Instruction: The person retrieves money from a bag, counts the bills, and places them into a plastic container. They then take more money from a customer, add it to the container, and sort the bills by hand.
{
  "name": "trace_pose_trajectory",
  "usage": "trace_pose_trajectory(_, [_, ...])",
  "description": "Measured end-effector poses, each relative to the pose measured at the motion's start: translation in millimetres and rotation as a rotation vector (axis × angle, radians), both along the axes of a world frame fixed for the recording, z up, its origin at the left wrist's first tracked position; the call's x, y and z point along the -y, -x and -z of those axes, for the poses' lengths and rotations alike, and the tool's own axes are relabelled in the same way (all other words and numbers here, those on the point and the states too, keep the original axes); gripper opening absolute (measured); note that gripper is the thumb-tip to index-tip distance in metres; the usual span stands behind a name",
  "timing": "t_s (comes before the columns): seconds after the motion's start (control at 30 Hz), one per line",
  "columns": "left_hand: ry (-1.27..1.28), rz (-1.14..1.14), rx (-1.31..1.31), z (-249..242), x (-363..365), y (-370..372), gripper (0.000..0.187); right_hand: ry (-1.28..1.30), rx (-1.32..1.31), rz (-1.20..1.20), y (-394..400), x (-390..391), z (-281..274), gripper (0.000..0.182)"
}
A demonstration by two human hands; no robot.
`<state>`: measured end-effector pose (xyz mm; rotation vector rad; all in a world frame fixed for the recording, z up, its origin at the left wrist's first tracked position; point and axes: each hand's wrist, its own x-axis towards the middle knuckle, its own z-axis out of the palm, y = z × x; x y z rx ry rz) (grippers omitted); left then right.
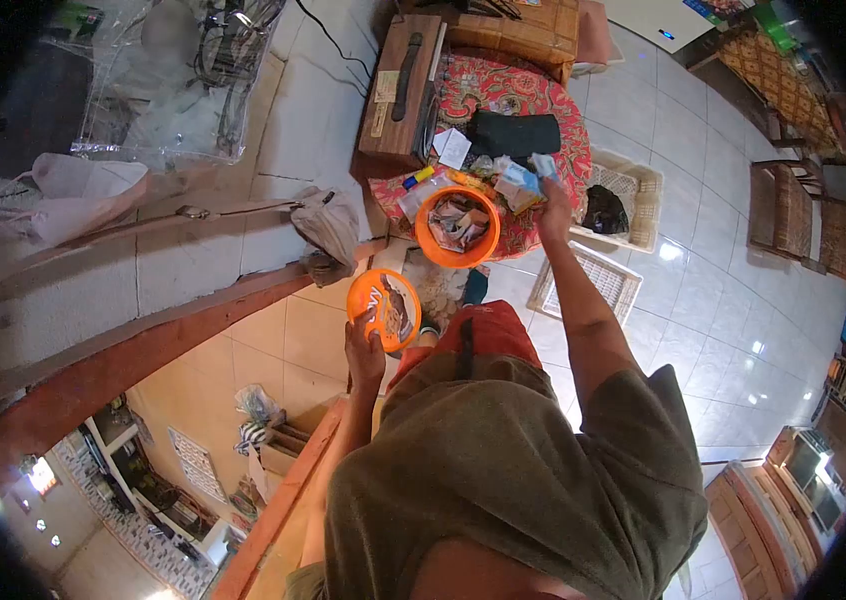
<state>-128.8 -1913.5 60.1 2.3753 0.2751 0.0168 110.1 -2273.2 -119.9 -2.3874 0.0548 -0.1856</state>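
My left hand (364, 348) grips a round orange lid (384, 308) by its edge; a brown picture and white lettering show on its top. An open orange tub (456, 227) stands at the near edge of the red patterned cloth (565, 110), with crumpled papers or wrappers inside. To the right of the tub, my right hand (555, 210) closes on a pale blue-and-white plastic packet (544, 166); its fingertips are partly hidden. Beside that packet lies another blue-and-white packet (517, 186). A yellow-and-blue marker-like object (419, 178) rests left of the tub.
A wooden box (401, 90) with a dark handle stands at the table's left, near a dark folded cloth (514, 133) and a white paper (451, 148). Cream plastic crates (588, 280) sit on the tiled floor at right. A tied bag (326, 225) hangs by the left ledge.
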Motion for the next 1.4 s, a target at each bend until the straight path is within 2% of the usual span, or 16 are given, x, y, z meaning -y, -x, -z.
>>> trace_pose_trajectory(0.03, [0.0, 0.004, 0.002, -0.7, -0.9, 1.3, 0.041, 0.0, 0.002, 0.004, 7.0, -3.2, 18.4, 0.048])
trace_pose_trajectory(0.1, [0.013, 0.031, -0.021, -3.4, -1.2, 4.0, 0.041, 0.428, -0.255, -0.224, 26.3, -10.0, 45.5, 0.064])
trace_pose_trajectory(0.17, [0.026, 0.036, -0.027, -5.4, -2.2, 6.6, 0.042, 0.405, -0.488, -0.238, 44.8, -17.4, 60.7, 0.071])
trace_pose_trajectory(0.23, [0.038, 0.045, -0.038, -10.4, 1.1, 7.8, 0.043, 0.411, -0.508, -0.214, 60.6, -23.9, 51.2, 0.072])
trace_pose_trajectory(0.37, [0.055, -0.071, -0.011, -13.3, 6.7, 3.2, 0.055, 0.249, -0.377, -0.115, 77.4, -21.2, 47.7, 0.072])
trace_pose_trajectory(0.47, [0.097, -0.169, 0.014, -17.5, 18.0, -9.7, 0.063, 0.219, -0.305, -0.085, 84.3, -7.2, 52.7, 0.064])
trace_pose_trajectory(0.53, [0.12, -0.249, 0.007, -23.8, 22.8, -18.3, 0.066, 0.151, -0.185, -0.085, 85.2, -0.8, 55.9, 0.046])
trace_pose_trajectory(0.57, [0.259, -0.31, -0.107, -26.9, 21.9, -21.0, 0.066, 0.147, -0.186, -0.089, 86.4, -2.7, 58.3, 0.046])
trace_pose_trajectory(0.63, [0.393, -0.38, -0.218, -26.0, 16.2, -23.8, 0.066, -0.367, -0.269, 0.138, 78.8, -14.2, 34.9, 0.029])
trace_pose_trajectory(0.7, [0.185, -0.175, -0.079, -11.1, 8.0, -22.6, 0.063, -0.34, -0.226, 0.191, 74.0, -32.8, 8.4, 0.02])
trace_pose_trajectory(0.77, [0.187, -0.146, -0.055, 0.4, 3.6, -18.6, 0.06, -0.668, -0.118, 0.203, 76.0, -52.6, -18.7, 0.018])
trace_pose_trajectory(0.9, [0.241, -0.169, -0.073, 3.7, 4.6, -14.5, 0.057, -0.562, -0.092, 0.071, 89.3, -84.7, -77.7, 0.017])
trace_pose_trajectory(1.03, [0.308, -0.193, -0.053, 8.7, 5.1, -12.6, 0.056, -0.531, -0.032, -0.01, 103.5, -95.7, -88.6, 0.016])
trace_pose_trajectory(1.2, [0.461, -0.218, -0.062, 19.8, 10.4, -9.6, 0.05, -0.632, -0.317, -0.151, 146.5, -97.1, -86.1, 0.02])
trace_pose_trajectory(1.3, [0.577, -0.178, -0.048, 34.5, 13.9, -7.0, 0.043, -0.832, -0.574, -0.31, 166.0, -107.0, -140.6, 0.024])
trace_pose_trajectory(1.4, [0.671, -0.2, -0.042, 37.4, 19.6, -9.0, 0.042, -0.909, -0.614, -0.266, 169.5, -104.5, -113.6, 0.028])
